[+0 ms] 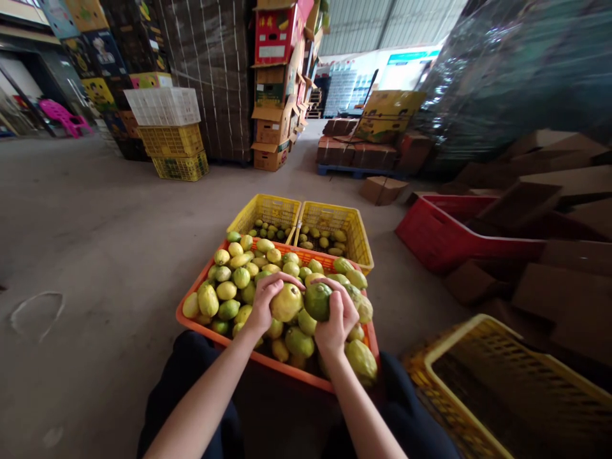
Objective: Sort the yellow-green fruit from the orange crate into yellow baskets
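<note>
My left hand (262,307) is closed around a yellow lemon (286,303), its fingers curled over the top and its thumb at the near side. Beside it, my right hand (339,319) grips a dark green lemon (317,302) in the same way. The two fruits are held close together, ends turned towards me. Beneath both hands stands an orange crate (277,364), heaped with yellow and green lemons of mixed sizes. A large, bumpy green-yellow lemon (361,361) lies at its near right corner.
Behind the orange crate, a left yellow crate (246,213) and a right yellow crate (359,231) hold some fruit at the bottom. Another yellow crate (444,344) stands at near right. A red bin (425,233) and cardboard pieces (559,280) lie beyond. Stacked boxes (270,131) rise behind.
</note>
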Tool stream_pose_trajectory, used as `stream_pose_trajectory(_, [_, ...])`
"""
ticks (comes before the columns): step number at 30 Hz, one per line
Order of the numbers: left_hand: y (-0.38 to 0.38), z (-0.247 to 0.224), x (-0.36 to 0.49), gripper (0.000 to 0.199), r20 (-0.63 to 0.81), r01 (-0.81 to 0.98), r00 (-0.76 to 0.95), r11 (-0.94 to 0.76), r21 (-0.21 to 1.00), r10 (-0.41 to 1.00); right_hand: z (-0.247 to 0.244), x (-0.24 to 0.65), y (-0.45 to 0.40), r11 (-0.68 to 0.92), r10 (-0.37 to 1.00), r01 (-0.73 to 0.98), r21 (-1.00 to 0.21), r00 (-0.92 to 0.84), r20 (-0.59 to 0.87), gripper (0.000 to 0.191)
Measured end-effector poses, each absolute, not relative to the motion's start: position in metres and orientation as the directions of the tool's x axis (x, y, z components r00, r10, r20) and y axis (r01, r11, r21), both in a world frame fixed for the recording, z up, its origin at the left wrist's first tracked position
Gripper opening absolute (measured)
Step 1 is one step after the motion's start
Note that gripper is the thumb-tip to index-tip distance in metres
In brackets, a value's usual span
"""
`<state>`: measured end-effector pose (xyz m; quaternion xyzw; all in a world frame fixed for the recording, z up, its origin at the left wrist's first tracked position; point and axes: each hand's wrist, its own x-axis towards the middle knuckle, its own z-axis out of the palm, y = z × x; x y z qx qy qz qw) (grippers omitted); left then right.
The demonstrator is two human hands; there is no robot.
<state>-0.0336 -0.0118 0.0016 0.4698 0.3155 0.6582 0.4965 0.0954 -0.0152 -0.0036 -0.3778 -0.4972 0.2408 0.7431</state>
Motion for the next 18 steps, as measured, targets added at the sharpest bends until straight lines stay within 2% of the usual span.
stream_pose_trajectory(10, [-0.012,0.001,-0.033,0.032,0.284,-0.373,-0.075,-0.291,0.881,0.956,-0.004,0.093,-0.016,0.59,0.74,0.007,-0.807,0.396,0.544,0.037])
stream_pose_trajectory(13, [-0.01,0.004,-0.029,0.031,0.166,-0.472,-0.09,-0.189,0.861,0.982,-0.003,0.089,-0.013,0.505,0.794,-0.092,-0.858,0.441,0.419,0.037])
stream_pose_trajectory(16, [-0.006,0.007,-0.021,0.03,-0.01,-0.636,-0.061,-0.031,0.771,0.998,-0.006,0.084,-0.005,0.354,0.849,-0.249,-0.901,0.491,0.198,0.036])
stream_pose_trajectory(18, [-0.004,0.009,-0.018,0.026,-0.105,-0.714,-0.028,0.053,0.698,0.994,-0.008,0.083,0.001,0.274,0.88,-0.311,-0.91,0.463,0.107,0.036])
